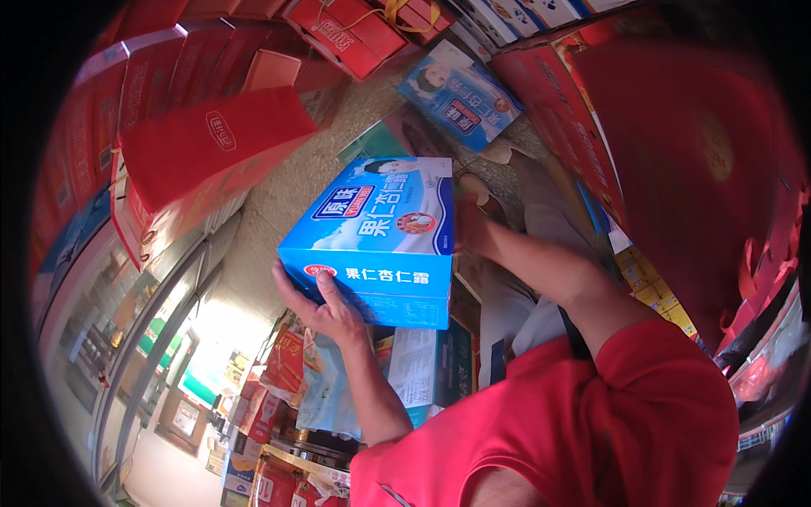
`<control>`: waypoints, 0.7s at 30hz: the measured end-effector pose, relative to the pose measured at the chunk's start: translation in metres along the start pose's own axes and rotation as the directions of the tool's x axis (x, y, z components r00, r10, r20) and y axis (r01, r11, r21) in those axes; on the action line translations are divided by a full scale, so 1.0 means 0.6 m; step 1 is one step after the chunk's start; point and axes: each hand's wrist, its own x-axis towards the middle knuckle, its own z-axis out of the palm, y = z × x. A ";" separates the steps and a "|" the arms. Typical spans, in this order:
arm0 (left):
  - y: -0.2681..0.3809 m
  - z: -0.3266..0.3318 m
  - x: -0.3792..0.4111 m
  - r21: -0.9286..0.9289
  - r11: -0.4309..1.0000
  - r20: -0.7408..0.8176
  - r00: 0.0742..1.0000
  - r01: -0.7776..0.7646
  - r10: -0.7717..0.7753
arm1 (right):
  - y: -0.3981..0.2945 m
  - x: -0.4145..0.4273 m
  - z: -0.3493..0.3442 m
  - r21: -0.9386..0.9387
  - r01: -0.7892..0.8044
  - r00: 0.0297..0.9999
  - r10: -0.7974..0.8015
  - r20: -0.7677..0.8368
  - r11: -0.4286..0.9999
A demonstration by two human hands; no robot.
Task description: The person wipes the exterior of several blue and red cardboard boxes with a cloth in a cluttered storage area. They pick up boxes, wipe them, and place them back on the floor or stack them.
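Observation:
A blue cardboard drink carton (pixel 374 209) is held up in front of me, tilted, with large writing and a printed picture of a person on its broad face. My left hand (pixel 332 310) grips its lower left corner, the thumb lying on the narrow side panel (pixel 396 275). At the carton's right edge is my right hand (pixel 469 222), blurred and partly hidden as it holds that side. Beyond, a second carton (pixel 459 95) of the same design lies on the speckled floor (pixel 272 209), close to my shoe (pixel 500 154).
Red gift bags (pixel 218 146) stand to the left, before stacked red boxes (pixel 146 89). Another red bag with handles (pixel 355 35) is at the top. A large red surface (pixel 684 171) fills the right. A glass door (pixel 114 342) and more boxed goods (pixel 260 412) are lower left.

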 end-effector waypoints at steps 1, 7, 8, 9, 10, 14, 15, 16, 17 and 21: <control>0.000 0.003 0.000 -0.061 0.998 -0.043 0.998 0.031 -0.033 | -0.003 0.033 -0.021 -0.052 0.053 0.998 -0.055 -0.031 0.997; -0.014 -0.002 -0.012 -0.037 0.968 -0.118 0.961 0.247 -0.249 | -0.087 0.276 -0.231 -0.181 0.719 0.689 -0.722 0.059 0.672; -0.014 -0.002 -0.024 -0.043 0.945 -0.150 0.933 0.324 -0.326 | -0.140 0.243 -0.176 -0.411 0.648 0.697 -0.717 -0.020 0.641; -0.013 -0.005 -0.035 -0.053 0.912 -0.173 0.896 0.406 -0.409 | -0.186 0.195 -0.107 -0.640 0.479 0.720 -0.686 -0.104 0.601; -0.010 -0.013 -0.050 -0.150 0.856 -0.181 0.838 0.494 -0.515 | -0.220 0.154 -0.047 -0.781 0.309 0.746 -0.647 -0.155 0.543; 0.021 -0.023 -0.058 -0.513 0.537 0.152 0.687 0.670 -0.711 | -0.292 0.161 -0.011 -0.846 -0.025 0.973 -0.180 -0.142 0.532; 0.014 -0.026 -0.068 -0.561 0.482 0.186 0.670 0.673 -0.719 | -0.258 0.200 -0.034 -0.959 0.139 0.925 -0.378 0.036 0.248; -0.015 -0.027 -0.085 -0.610 0.416 0.210 0.644 0.674 -0.735 | -0.246 0.179 0.003 -0.955 0.108 0.963 -0.266 0.031 0.277; -0.038 -0.029 -0.098 -0.656 0.349 0.237 0.622 0.669 -0.746 | -0.235 0.177 0.021 -0.927 0.099 0.983 -0.181 0.034 0.362; -0.017 -0.015 -0.097 -0.737 0.163 0.307 0.539 0.656 -0.785 | -0.193 0.234 -0.003 -0.648 0.129 0.989 -0.052 0.137 0.751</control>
